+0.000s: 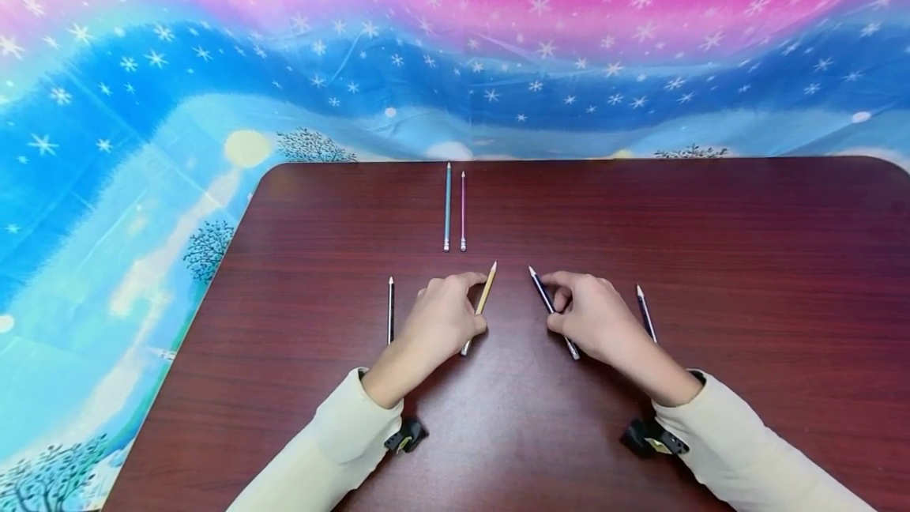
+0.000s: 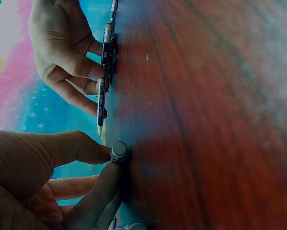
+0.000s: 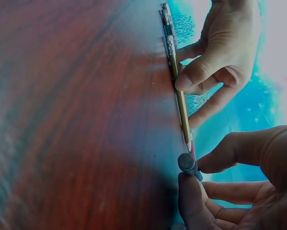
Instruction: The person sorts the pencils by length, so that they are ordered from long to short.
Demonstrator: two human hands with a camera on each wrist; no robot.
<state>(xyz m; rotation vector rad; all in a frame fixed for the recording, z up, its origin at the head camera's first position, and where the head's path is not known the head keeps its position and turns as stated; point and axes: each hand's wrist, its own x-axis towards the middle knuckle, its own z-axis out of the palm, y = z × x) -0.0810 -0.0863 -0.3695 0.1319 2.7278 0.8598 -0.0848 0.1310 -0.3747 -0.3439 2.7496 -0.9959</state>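
Note:
The left hand pinches a yellow pencil between thumb and fingers, its tip pointing away and slightly right. The right hand pinches a dark pencil, tip away and leaning left. Both pencils lie low at the table surface, tips apart. In the left wrist view, the left hand's pencil shows its end between thumb and finger; the dark pencil is beyond. The right wrist view has the yellow pencil in the left hand, and the dark pencil's end in the right hand's fingers.
A blue pencil and a pink pencil lie side by side near the back edge of the brown table. One dark pencil lies left of the left hand, another beyond the right hand. A patterned cloth hangs behind.

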